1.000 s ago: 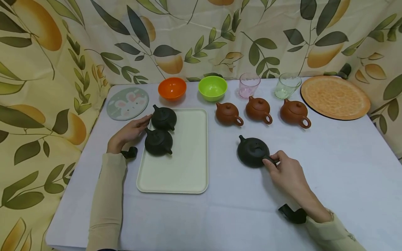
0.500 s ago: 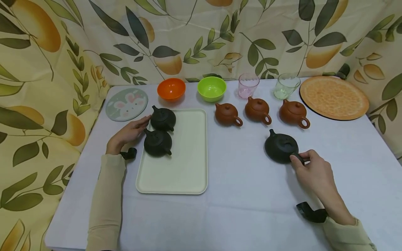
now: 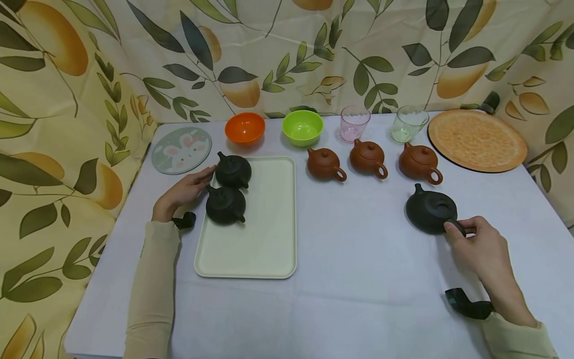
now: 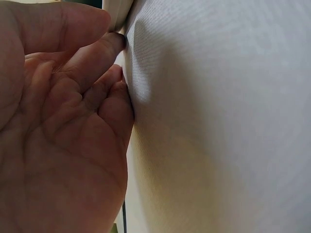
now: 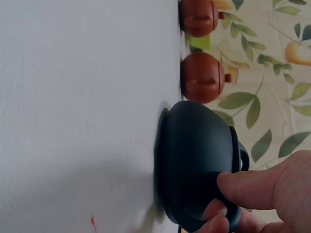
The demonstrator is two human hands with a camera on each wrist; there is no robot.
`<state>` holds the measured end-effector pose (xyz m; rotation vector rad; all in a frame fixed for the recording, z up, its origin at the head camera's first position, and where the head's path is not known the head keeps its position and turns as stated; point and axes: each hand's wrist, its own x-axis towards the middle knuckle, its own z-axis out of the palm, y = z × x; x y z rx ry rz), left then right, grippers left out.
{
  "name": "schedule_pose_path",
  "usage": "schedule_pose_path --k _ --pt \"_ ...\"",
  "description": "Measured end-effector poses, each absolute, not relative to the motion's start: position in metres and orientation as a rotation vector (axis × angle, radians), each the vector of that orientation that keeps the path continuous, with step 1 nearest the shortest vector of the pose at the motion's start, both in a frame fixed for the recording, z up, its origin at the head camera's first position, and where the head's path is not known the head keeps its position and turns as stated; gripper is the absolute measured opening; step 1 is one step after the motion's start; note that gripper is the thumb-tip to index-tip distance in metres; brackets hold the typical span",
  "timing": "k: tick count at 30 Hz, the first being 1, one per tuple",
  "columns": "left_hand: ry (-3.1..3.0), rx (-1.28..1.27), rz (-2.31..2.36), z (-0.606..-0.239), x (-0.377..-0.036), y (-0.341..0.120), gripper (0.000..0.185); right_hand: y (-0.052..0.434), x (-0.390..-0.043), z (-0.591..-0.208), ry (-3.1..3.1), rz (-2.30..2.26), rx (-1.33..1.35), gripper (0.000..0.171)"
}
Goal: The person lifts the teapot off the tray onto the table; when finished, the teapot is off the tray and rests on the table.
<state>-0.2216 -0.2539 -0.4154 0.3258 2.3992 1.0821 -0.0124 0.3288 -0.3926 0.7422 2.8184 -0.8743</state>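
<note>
My right hand [image 3: 486, 244] pinches the handle of a black teapot [image 3: 431, 212] on the right side of the table, its spout pointing away from me. In the right wrist view the teapot [image 5: 199, 150] is upright with its base close to the white cloth; whether it touches, I cannot tell. Two more black teapots, a far one [image 3: 233, 170] and a nearer one [image 3: 225, 205], stand at the left of a cream tray [image 3: 251, 249]. My left hand [image 3: 186, 192] lies beside the tray's left edge with loosely extended fingers near those teapots.
Behind the right hand's teapot stand brown teapots: left [image 3: 325, 164], middle [image 3: 368, 158] and right [image 3: 419, 163]. Along the back are a rabbit-patterned round mat [image 3: 181, 149], orange bowl [image 3: 244, 128], green bowl [image 3: 302, 128], pink glass [image 3: 354, 124], green glass [image 3: 408, 124] and tan round board [image 3: 477, 139].
My right hand has carried the black teapot to the right, away from the tray, to a spot in front of the rightmost brown teapot. The left hand stays in place.
</note>
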Motion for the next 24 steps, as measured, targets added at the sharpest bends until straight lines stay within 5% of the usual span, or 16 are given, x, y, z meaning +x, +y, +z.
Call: schedule_pose_path --k 24 --pt "2.424 0.367 1.077 -0.426 -0.228 -0.259 0.055 0.305 -0.011 -0.361 3.021 -0.751 0.717 0.060"
